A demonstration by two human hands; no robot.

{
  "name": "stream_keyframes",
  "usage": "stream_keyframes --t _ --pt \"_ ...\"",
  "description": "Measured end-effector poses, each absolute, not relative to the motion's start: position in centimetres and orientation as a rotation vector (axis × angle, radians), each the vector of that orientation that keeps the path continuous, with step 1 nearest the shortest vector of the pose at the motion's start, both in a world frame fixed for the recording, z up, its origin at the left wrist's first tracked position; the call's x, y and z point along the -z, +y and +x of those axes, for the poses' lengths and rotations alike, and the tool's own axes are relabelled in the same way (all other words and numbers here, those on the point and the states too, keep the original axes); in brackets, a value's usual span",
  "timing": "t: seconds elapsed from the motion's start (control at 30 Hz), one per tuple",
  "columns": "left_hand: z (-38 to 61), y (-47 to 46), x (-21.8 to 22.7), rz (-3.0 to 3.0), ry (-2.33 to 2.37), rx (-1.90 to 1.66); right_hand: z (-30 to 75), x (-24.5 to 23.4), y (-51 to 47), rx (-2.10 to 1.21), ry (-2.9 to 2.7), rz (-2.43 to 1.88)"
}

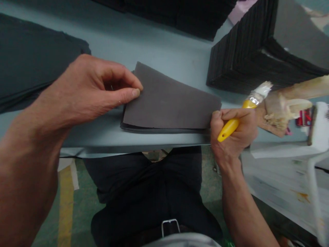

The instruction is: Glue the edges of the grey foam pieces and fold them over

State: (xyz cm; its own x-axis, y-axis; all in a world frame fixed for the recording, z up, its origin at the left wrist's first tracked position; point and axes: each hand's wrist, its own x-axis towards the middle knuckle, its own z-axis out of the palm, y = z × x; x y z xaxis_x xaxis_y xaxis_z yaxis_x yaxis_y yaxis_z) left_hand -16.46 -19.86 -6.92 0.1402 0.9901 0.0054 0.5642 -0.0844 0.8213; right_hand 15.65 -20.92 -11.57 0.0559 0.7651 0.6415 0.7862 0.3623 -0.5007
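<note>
A dark grey folded sheet (169,99), layered along its near side, lies at the front edge of the table. My left hand (102,84) pinches its left edge between thumb and forefinger. At the sheet's right end, my right hand (235,128) is closed, with the thumb against the corner. That same hand carries a yellow-handled paintbrush (229,129) across its fingers. The brush's bristles point up and to the right, coated in something whitish. The right hand's fingertips under the sheet are hidden.
Tall stacks of dark sheets (236,51) stand at the back right, with more dark stacks (169,13) at the back. A dark green-grey pile (36,58) lies at the left. Right of my hand are a glue-smeared container (277,109) and a white stand (320,127).
</note>
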Motion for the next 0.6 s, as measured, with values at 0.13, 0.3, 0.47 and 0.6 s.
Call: stream_keyframes --t 0.13,0.3,0.47,0.6 --pt "-16.4 -20.5 7.1 1.697 1.554 -0.832 15.6 11.5 -20.8 0.005 -1.696 -1.363" --pt "-16.7 -21.1 7.6 1.652 1.645 -0.812 15.4 11.3 -20.8 -0.081 -1.711 -1.301" --pt "-16.6 -21.6 7.7 1.671 1.71 -0.815 15.4 11.2 -21.0 -0.153 -1.715 -1.357" --pt "-16.4 -21.7 7.7 1.667 1.709 -0.838 15.4 11.0 -21.1 -0.178 -1.725 -1.425"
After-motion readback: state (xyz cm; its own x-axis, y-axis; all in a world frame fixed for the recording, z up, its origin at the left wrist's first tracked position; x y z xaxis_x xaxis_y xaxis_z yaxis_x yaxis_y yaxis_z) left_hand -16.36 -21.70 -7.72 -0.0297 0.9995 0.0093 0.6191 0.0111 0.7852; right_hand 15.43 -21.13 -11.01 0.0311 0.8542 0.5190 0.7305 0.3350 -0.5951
